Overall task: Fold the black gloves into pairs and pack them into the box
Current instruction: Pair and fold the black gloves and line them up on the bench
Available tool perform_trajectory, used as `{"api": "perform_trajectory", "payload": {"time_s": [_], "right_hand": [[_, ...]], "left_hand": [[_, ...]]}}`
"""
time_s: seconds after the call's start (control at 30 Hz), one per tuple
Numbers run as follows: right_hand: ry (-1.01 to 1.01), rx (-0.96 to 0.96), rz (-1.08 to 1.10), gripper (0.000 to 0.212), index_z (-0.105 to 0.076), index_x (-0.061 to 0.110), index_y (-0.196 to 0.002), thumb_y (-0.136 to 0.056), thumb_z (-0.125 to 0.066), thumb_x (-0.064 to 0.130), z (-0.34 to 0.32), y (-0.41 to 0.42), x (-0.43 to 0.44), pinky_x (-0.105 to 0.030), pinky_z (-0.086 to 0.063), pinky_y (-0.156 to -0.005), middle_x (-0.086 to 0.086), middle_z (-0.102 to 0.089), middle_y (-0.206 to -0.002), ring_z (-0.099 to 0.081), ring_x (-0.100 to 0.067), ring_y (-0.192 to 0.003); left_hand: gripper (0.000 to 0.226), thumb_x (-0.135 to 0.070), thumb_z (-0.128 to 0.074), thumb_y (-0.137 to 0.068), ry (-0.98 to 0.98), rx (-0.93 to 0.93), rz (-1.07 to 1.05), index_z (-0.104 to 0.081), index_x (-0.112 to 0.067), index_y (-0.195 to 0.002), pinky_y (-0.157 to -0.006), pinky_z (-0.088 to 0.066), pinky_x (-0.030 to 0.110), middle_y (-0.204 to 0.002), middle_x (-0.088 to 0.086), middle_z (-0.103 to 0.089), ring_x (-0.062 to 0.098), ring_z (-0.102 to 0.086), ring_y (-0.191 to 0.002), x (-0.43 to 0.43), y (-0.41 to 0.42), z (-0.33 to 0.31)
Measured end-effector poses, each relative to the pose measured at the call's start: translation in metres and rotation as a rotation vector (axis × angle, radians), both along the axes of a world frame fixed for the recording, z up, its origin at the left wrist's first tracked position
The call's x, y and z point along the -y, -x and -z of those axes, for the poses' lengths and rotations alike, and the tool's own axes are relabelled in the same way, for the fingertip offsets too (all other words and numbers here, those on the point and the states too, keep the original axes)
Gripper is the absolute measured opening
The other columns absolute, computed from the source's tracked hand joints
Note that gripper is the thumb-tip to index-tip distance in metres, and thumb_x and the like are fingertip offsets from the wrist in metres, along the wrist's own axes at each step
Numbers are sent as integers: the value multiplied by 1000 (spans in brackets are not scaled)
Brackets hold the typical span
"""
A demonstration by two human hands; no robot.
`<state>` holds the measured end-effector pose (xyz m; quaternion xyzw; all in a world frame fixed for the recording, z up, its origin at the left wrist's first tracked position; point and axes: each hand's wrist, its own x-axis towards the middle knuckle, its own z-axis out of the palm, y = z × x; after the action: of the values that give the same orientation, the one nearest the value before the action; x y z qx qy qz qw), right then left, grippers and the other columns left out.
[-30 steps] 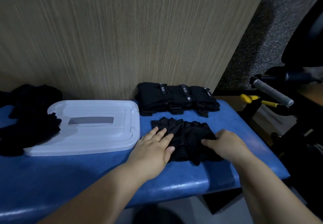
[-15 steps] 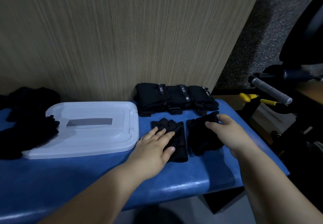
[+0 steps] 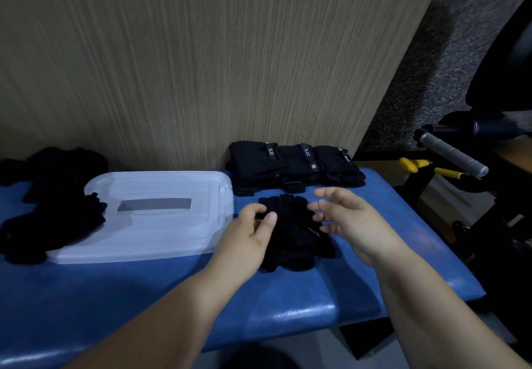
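Observation:
A pair of black gloves (image 3: 292,236) lies stacked, one on the other, on the blue padded bench (image 3: 288,305). My left hand (image 3: 247,234) pinches the stack's far left edge between curled fingers and thumb. Just to the right of the stack, my right hand (image 3: 347,219) hovers with its fingers spread and holds nothing. The white plastic box (image 3: 155,233) stands to the left with its lid on. Three folded glove pairs (image 3: 293,167) with grey-lettered straps sit in a row against the wall. Loose black gloves (image 3: 54,198) are heaped at the far left.
A wood-grain panel (image 3: 201,66) rises right behind the bench. Off the bench's right end stand a grey-handled bar (image 3: 452,155), yellow-handled tools (image 3: 414,164) and dark equipment. The bench's front edge is close to my forearms.
The two gloves lay side by side; the right one now lies on top of the left. My right hand has let go and lifted. My left hand went from flat to pinching.

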<state>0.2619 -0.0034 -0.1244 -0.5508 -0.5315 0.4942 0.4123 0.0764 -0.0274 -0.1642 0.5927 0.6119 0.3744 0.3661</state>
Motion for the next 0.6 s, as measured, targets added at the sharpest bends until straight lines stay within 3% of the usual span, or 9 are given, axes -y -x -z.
{"api": "perform_trajectory", "payload": {"time_s": [0.1,0.2,0.27,0.37,0.47,0.6], "right_hand": [[57,281,110,14,-59,19,-109,-95,-55,22,15,-14,-7,-35,-51,-74,-4,-64,-91,-59,-16,-75],[186,443,67,25,-56,22,-111,-93,-57,40,17,-16,-5,-29,-50,-66,-4,-64,-98,-61,-19,-83],[201,393,54,28,-56,27,-113,-91,-59,44,17,-12,-3,-25,-45,-61,-2,-63,-104,-61,-17,-87],[176,260,-5,29,-53,33,-116,-90,-64,36,19,-4,-1,-26,-45,-67,-1,-68,-100,-65,-16,-87],[50,111,-37,31,-56,34,-117,-91,-63,18,20,3,-1,-24,-48,-70,0,-69,-91,-67,-13,-78],[-34,18,-64,28,-62,31,-109,-91,-62,9,17,8,3,-19,-52,-69,9,-73,-96,-71,-10,-82]], "left_hand": [[39,-44,-45,-96,9,17,-37,-40,-27,-131,-67,-37,16,-99,-9,-64,7,-58,-91,-2,-2,1],[38,-42,-50,-95,-5,21,-51,-39,-30,-129,-64,-38,22,-85,-12,-61,6,-57,-80,-3,-5,-1],[33,-43,-51,-94,8,50,-33,-42,-36,-125,-64,-40,22,-81,-11,-60,5,-57,-76,-4,-7,-1],[21,-44,-53,-93,22,114,4,-58,-42,-114,-82,-47,22,-98,-14,-67,1,-60,-93,-4,-8,-1],[14,-40,-56,-92,15,160,-3,-68,-37,-99,-78,-42,10,-97,-20,-68,-7,-58,-93,-1,-9,-5],[4,-31,-63,-89,-15,215,-100,-67,-32,-89,-78,-46,18,-88,-14,-67,2,-61,-86,-2,-8,-6]]}}
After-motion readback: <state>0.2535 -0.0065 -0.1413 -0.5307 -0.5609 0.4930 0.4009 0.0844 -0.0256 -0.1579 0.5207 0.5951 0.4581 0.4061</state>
